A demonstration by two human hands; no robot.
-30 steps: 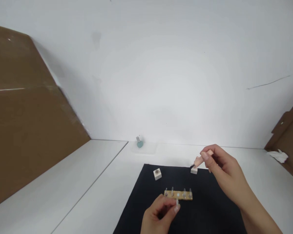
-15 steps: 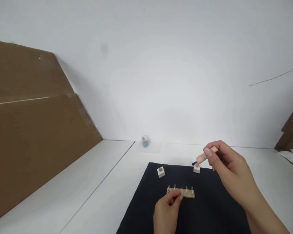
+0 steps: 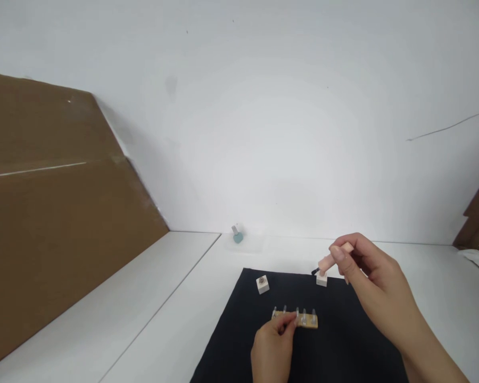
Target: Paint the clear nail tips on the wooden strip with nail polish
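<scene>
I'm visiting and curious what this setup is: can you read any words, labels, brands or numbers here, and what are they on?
None can be read.
The teal bottle at the back is too small to show any label.
The wooden strip, the white cube and the peach-coloured brush in the right hand show no visible text.

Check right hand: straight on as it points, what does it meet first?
Probably the white block just below the brush tip in the right hand; depth is unclear, so it might miss and reach the black cloth.
</scene>
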